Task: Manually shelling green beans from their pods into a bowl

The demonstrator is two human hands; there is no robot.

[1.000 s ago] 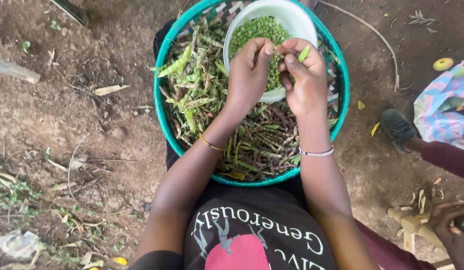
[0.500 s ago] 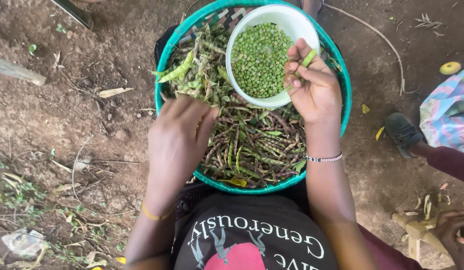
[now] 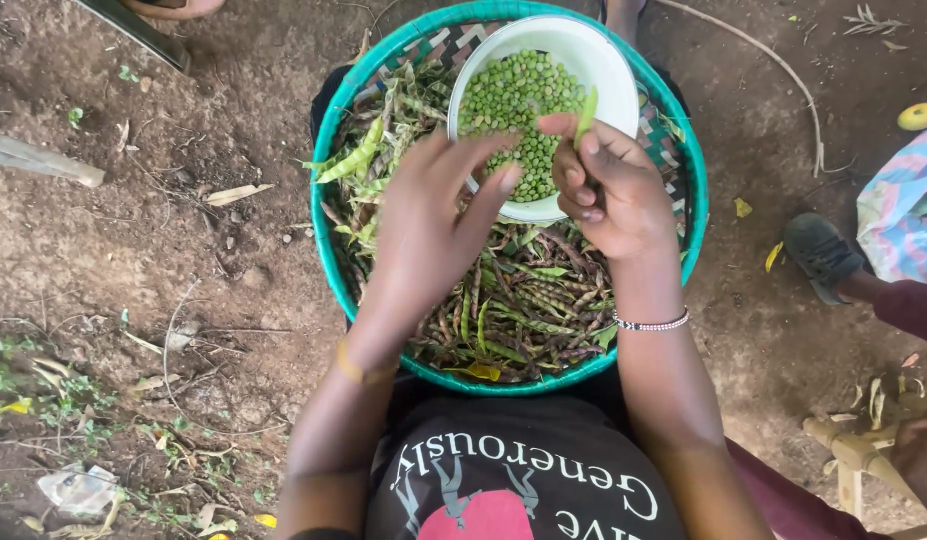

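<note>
While right hand (image 3: 609, 190) grips 1 pod (image 3: 587, 112) | left hand (image 3: 434, 215) released | 1 bowl (image 3: 624, 70)

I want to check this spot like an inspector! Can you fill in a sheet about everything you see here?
Surface: bare dirt ground with twigs and dry leaves.
Job's things: teal woven basket of pea pods; white bowl of shelled green peas inside it.
Clutter: crumpled wrapper, yellow lid.
Grippers: left hand open over the pods; right hand pinching a green pod.
Cables: nothing seen.
Surroundings: another person's shoe and patterned cloth.
</note>
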